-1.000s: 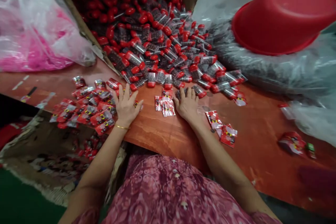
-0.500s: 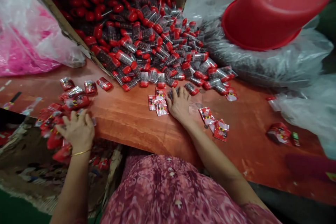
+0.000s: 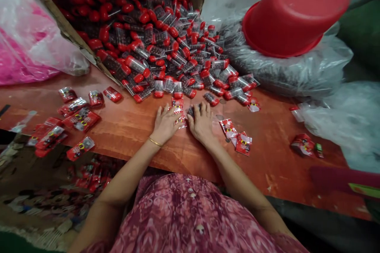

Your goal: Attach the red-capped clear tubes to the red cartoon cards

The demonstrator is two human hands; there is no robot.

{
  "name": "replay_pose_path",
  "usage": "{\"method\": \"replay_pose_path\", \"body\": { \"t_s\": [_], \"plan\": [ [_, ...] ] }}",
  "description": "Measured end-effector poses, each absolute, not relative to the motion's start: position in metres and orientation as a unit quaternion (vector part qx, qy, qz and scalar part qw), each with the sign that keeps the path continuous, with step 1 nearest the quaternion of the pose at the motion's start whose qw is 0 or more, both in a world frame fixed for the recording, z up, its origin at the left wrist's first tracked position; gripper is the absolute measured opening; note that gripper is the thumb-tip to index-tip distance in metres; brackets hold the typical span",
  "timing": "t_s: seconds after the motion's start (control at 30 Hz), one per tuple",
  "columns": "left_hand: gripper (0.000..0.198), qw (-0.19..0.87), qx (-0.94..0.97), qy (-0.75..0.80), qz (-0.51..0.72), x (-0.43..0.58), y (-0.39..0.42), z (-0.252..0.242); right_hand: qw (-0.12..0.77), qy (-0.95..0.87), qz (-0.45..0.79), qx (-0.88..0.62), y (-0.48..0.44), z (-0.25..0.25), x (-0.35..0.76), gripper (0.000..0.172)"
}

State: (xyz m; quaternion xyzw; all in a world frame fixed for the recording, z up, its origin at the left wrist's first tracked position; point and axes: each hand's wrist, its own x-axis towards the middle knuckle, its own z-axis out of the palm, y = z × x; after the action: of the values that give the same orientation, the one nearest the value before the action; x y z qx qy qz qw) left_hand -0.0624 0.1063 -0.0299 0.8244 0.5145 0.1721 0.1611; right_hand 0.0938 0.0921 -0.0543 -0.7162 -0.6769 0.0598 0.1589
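My left hand (image 3: 166, 123), with a gold bangle at the wrist, lies over small red printed packets (image 3: 178, 104) at the table's middle, its fingers spread a little. Just right of it, my right hand (image 3: 202, 122) rests palm down with its fingertips over a dark, clear-sided container (image 3: 193, 110), mostly hidden under them. Whether the fingers grip it does not show. Beyond both hands spreads a big heap of clear containers with red caps (image 3: 178, 59). More red packets (image 3: 243, 143) lie right of my right hand.
A cardboard box (image 3: 71, 35) holds the back of the heap. Wrapped red packs (image 3: 81, 119) lie at the left edge, above an open carton (image 3: 38, 170) below. A red tub (image 3: 293, 16) stands on a plastic bag (image 3: 285, 75) at the back right. The table (image 3: 130, 126) is orange-brown.
My left hand has moved right, from the red packs at the left edge to the packets beside my right hand. Several packs have left that edge pile. My right hand stays nearly in place.
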Motion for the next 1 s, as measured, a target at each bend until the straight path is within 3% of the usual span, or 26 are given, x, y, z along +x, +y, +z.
{"method": "replay_pose_path", "body": {
  "t_s": [0.33, 0.5, 0.77, 0.9, 1.0],
  "plan": [
    [0.026, 0.134, 0.767, 0.602, 0.180, -0.064, 0.091, -0.039, 0.185, -0.671, 0.038, -0.717, 0.087, -0.052, 0.097, 0.044],
    [0.024, 0.140, 0.740, 0.609, 0.248, -0.062, 0.087, -0.042, 0.295, -0.689, 0.057, -0.659, 0.073, -0.037, 0.097, 0.034],
    [0.023, 0.139, 0.708, 0.601, 0.342, -0.058, 0.074, -0.014, 0.489, -0.509, 0.463, -0.536, 0.065, -0.033, 0.063, 0.037],
    [0.033, 0.234, 0.629, 0.606, 0.428, -0.058, 0.072, -0.013, 0.527, -0.466, 0.468, -0.534, 0.070, -0.032, 0.058, 0.040],
    [0.040, 0.424, 0.510, 0.601, 0.445, -0.058, 0.071, -0.015, 0.534, -0.438, 0.446, -0.569, 0.071, -0.033, 0.063, 0.043]
  ]
}}
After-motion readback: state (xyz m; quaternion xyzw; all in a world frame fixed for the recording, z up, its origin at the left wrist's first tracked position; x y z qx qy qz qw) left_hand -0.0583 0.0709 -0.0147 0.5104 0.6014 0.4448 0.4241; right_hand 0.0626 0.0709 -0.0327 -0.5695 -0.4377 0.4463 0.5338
